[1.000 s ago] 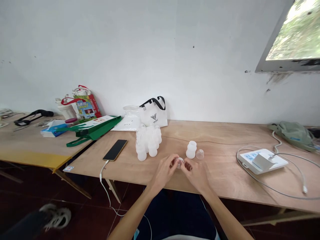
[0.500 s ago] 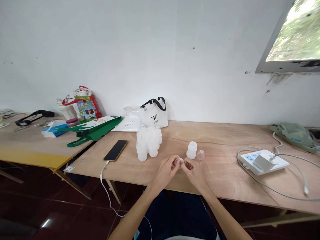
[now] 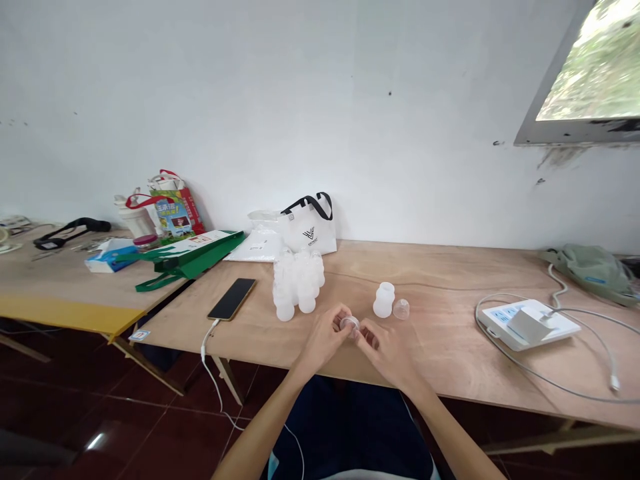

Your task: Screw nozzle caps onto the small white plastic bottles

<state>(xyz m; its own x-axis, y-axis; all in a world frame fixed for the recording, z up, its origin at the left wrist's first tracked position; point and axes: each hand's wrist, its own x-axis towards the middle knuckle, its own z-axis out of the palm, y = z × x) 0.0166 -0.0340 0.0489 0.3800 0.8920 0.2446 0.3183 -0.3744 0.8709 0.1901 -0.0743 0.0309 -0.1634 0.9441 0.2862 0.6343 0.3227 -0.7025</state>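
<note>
My left hand (image 3: 326, 337) pinches a small whitish, see-through round cap (image 3: 349, 323) between thumb and fingers, just above the table's front part. My right hand (image 3: 384, 349) grips the same piece from the other side, its fingertips at the cap's edge. Just beyond the right hand stands an open-necked, wavy-sided white plastic bottle (image 3: 384, 300). Beside it on the table lies a clear dome-shaped cover (image 3: 401, 309). To the left of my hands, similar white bottles (image 3: 299, 283) stand close together in a group.
Left of the bottles lies a phone (image 3: 232, 299) with a white cable (image 3: 204, 353) hanging off the table edge. A white bag (image 3: 309, 230) leans on the wall behind. At right are a white power strip (image 3: 530, 323) with cables and a grey-green cloth bag (image 3: 587, 270).
Both hands have moved slightly left with the cap, which is now tilted so more of its round rim shows. The bottles and clear cover stay in place.
</note>
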